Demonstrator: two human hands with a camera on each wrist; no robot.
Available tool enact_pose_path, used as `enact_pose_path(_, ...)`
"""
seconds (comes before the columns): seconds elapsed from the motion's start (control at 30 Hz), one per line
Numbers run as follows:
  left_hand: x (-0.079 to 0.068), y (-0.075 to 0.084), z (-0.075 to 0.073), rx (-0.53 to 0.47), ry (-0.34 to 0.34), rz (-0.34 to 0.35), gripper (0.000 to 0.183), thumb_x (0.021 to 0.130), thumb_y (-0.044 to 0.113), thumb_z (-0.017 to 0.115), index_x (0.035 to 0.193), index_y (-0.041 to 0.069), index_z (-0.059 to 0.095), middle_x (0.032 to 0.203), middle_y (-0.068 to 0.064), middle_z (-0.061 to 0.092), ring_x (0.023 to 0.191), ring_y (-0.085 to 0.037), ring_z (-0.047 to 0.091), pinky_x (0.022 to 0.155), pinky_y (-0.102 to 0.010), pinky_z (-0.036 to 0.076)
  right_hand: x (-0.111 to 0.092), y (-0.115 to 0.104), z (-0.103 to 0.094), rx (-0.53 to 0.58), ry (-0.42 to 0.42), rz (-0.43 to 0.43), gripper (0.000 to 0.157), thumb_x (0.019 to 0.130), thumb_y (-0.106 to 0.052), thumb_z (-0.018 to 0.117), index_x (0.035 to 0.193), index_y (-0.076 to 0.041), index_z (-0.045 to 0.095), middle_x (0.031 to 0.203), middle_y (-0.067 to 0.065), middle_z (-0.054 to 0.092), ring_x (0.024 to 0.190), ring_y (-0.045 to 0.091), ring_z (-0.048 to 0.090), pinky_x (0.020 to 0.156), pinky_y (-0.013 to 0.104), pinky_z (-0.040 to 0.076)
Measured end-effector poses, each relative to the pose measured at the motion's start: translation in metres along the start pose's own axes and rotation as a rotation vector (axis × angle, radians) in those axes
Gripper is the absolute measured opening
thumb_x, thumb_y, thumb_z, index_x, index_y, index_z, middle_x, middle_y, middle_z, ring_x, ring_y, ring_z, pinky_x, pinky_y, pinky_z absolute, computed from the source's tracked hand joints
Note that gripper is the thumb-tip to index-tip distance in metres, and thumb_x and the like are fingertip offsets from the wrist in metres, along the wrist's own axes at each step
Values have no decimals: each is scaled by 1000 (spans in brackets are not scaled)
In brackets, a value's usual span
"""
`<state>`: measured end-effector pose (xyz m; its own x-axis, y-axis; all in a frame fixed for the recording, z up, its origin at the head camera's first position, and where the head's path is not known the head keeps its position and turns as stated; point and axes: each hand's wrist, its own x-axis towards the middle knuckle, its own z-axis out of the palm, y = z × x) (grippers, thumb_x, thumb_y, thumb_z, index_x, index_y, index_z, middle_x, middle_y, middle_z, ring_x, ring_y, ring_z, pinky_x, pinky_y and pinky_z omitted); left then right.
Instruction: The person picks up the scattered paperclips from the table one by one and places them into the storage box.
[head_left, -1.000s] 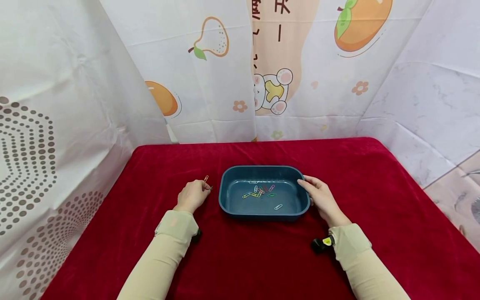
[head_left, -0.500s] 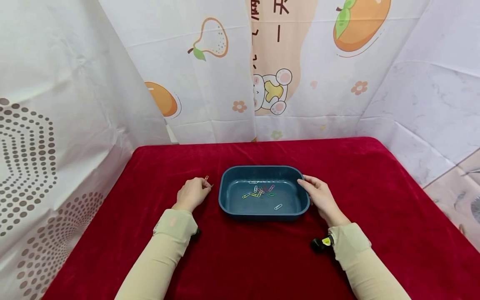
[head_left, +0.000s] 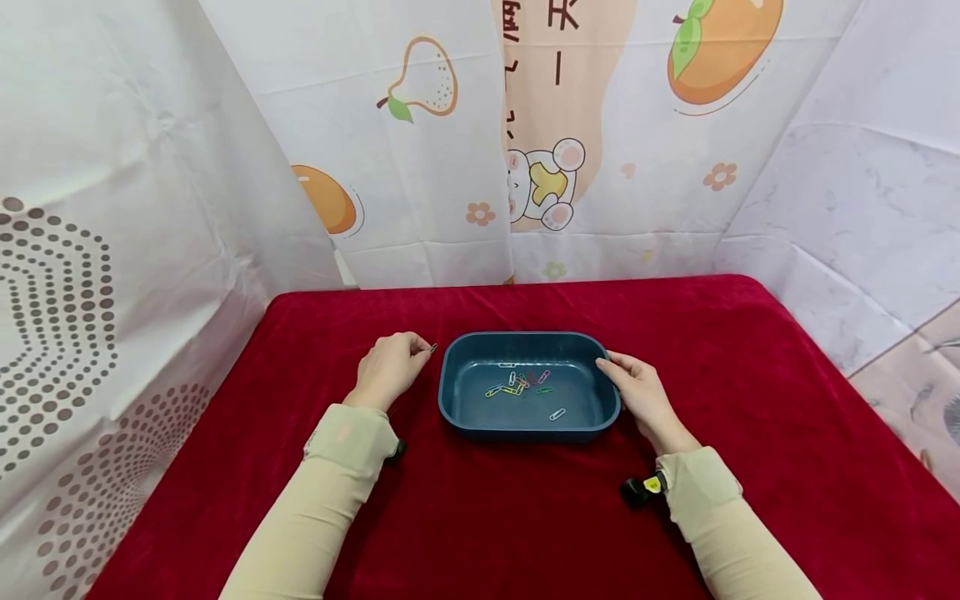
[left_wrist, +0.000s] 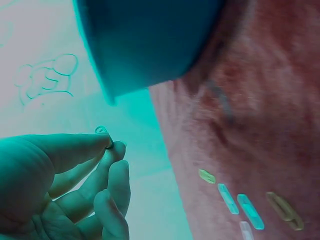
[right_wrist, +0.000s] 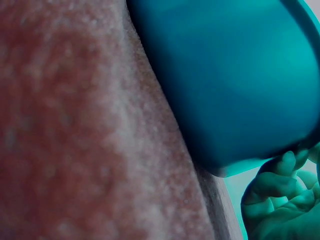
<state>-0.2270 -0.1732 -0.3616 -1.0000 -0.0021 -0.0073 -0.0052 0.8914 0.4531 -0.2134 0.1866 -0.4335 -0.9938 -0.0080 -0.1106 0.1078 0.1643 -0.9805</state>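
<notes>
My left hand [head_left: 388,371] is just left of a dark blue plastic bin [head_left: 528,431], pinching a small paper clip [head_left: 432,347] between thumb and forefinger. The left wrist view shows the looped end of that paper clip [left_wrist: 102,131] poking past the fingertips, with the bin wall [left_wrist: 145,40] above. My right hand [head_left: 641,393] grips the bin's right end, thumb over the rim and fingers [right_wrist: 275,185] against the outside. Inside the bin lie several coloured paper clips, among them a white paper clip [head_left: 557,414] and a green paper clip [head_left: 544,390].
Several more paper clips lie on the red cloth, including a light blue paper clip [left_wrist: 251,212] and a brownish paper clip [left_wrist: 285,211]; in the head view the left hand hides them. Red velvet cloth [head_left: 480,517] covers the table, with printed white curtains [head_left: 420,183] behind it.
My left hand has shifted away from me and slightly right, up off the cloth with the paper clip. An orange clip beyond its fingers is now hidden. Right hand and bin stay put.
</notes>
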Motion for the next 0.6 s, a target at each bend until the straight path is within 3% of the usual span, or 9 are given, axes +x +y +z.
enact_pose_path(0.33,1,26,-11,21,27,78,23,96,29,63,113,18,74,110,-2,73,82,-19,63,62,-31,51,-1,-1,0,23,2,-25,51,100,-31,58,139,1,53,81,-11,72,63,4,62,61,19,52)
enact_pose_path(0.47,0,38,-11,29,19,103,23,97,28,61,113,20,74,110,-1,73,84,-18,64,63,-32,51,-1,0,0,25,14,-29,53,100,-30,58,141,3,51,92,-10,74,71,3,67,67,19,55)
enact_pose_path(0.6,-1,48,-12,32,2,120,22,97,28,61,114,20,73,109,-1,73,83,-18,63,62,-31,51,0,1,1,22,14,-28,53,100,-30,58,142,3,50,91,-10,74,68,2,66,65,19,54)
